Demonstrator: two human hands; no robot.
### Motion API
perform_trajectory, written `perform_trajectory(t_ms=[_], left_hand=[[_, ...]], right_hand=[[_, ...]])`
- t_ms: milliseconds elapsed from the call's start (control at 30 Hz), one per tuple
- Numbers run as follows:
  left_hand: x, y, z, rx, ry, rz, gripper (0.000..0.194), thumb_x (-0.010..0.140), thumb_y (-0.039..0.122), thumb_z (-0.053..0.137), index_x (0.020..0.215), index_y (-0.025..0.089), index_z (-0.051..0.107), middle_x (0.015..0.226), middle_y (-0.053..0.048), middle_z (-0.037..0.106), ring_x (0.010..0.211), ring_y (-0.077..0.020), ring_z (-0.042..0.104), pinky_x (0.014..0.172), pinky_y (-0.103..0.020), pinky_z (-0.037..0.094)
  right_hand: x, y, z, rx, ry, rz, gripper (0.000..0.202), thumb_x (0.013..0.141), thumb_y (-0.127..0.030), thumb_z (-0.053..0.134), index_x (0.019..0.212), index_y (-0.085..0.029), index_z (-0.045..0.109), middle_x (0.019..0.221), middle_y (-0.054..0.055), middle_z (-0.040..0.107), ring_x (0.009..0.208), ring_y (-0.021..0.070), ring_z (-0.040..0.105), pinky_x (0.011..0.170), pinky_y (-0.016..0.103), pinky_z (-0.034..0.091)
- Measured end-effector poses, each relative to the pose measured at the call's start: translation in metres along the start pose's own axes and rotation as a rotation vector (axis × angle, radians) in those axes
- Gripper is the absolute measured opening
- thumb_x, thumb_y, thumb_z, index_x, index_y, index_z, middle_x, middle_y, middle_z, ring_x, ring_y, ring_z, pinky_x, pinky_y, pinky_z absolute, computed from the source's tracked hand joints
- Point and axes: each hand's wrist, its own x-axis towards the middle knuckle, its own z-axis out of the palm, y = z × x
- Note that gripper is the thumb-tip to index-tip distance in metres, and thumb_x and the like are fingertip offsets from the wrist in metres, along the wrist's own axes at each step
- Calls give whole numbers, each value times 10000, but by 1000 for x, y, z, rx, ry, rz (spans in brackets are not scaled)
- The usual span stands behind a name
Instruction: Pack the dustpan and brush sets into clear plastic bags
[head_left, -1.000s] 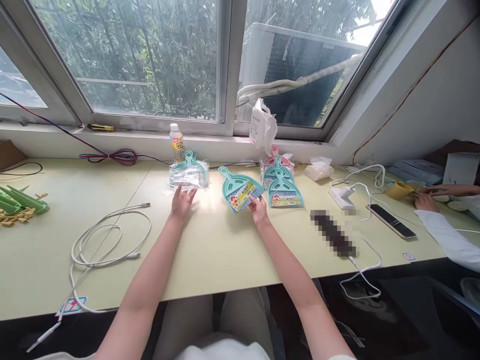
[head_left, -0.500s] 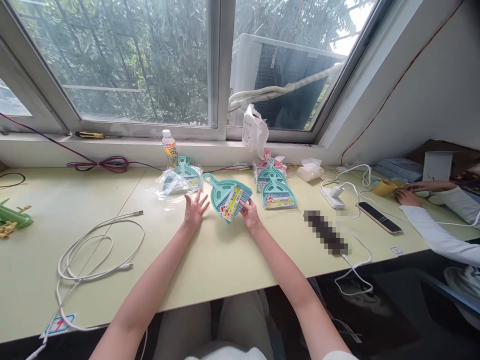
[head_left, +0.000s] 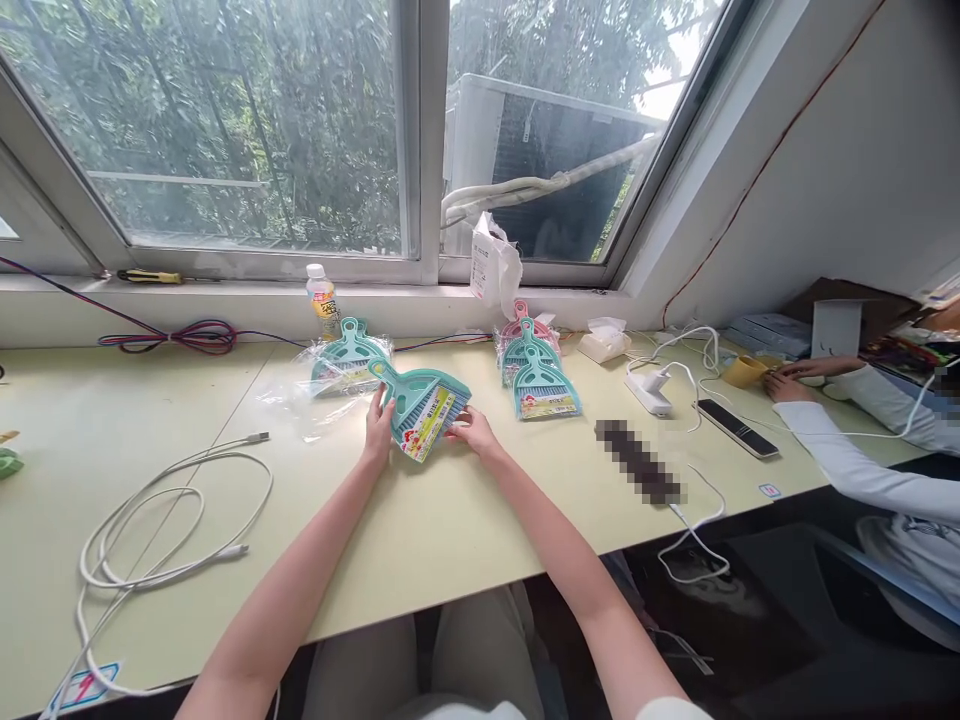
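A teal mini dustpan with a blue-bristled brush nested in it and a printed card label is held up over the table, tilted, its handle to the upper left. My left hand grips it along the left side near the handle. On the opposite side, my right hand holds the lower right edge, its fingertips partly hidden behind it. Just behind my left hand lies another teal dustpan set with crumpled clear plastic wrap. To the right, more teal dustpan sets and a pink one overlap in a row.
A drink bottle stands near the window ledge. White cable coils at left. On the right are a tissue pack, a power strip, a phone and another person's hands by a yellow roll.
My left hand has gone from spread open beside the dustpan to gripping its left side. The dustpan has shifted slightly left and toward me. The camera view has turned a little right.
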Motion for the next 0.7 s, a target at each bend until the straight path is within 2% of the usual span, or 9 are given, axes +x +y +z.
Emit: perform_trajectory(t_ms=[67,133,233,300,400,467,567,633,700], left_hand=[[3,2,-3,28,67,65,478,881,377,613,1333,226,591,1445,-96,543,1365,-282,474,1141,-424,383],[3,3,-4,51,107,105,445,896,378,587,1305,204,607,1397,-112,582,1331,-280,508,1131,-436,390],[-2,2,-3,104,165,124,449,909,381,555,1305,173,602,1365,-136,600,1279,-282,550,1103,-443,411],[-7,0,1,159,193,147,441,922,387,532,1296,167,605,1349,-140,607,1274,-289,550,1101,-447,406],[-12,1,4,215,240,228,412,940,395,502,1267,172,617,1316,-134,623,1272,-295,545,1099,-445,400],[-13,5,2,222,305,298,409,950,399,486,1269,171,604,1304,-135,623,1256,-289,553,1088,-436,406],[-13,11,-3,218,414,402,400,956,397,479,1281,182,568,1309,-135,600,1244,-275,552,1070,-426,414],[-12,14,-6,221,455,464,364,953,385,489,1264,208,560,1292,-126,592,1244,-267,543,1078,-431,404],[-12,14,-7,222,464,507,326,949,376,502,1234,229,562,1257,-114,595,1235,-262,540,1095,-442,386]], right_hand=[[1,-4,-4,-83,24,6,286,787,-161,722,1060,-167,637,947,62,734,720,154,724,838,365,614],[1,-8,-7,-122,36,27,238,890,-225,616,1118,-164,641,1008,86,739,781,150,727,884,362,596],[-3,-6,3,-185,-7,28,445,962,-340,523,1377,-180,502,1236,139,673,986,192,709,920,376,578],[-8,1,17,-329,-7,-58,708,890,-363,646,1506,-205,336,1385,160,569,1167,244,635,981,412,543],[-16,12,33,-644,12,-251,975,749,-220,773,1557,-228,226,1438,148,500,1302,270,519,1086,439,453],[-18,13,32,-829,21,-335,912,771,-113,698,1553,-221,242,1402,135,521,1295,241,516,1103,406,430],[-16,1,13,-1162,173,-433,796,820,-44,601,1534,-238,308,1498,150,438,1393,260,408,1150,443,350],[-13,-11,-2,-1384,278,-516,732,869,-91,592,1534,-238,322,1583,158,327,1480,304,256,1190,528,233],[-13,-20,-10,-1503,297,-570,634,944,-204,548,1536,-204,320,1584,178,329,1488,312,239,1193,546,192]])
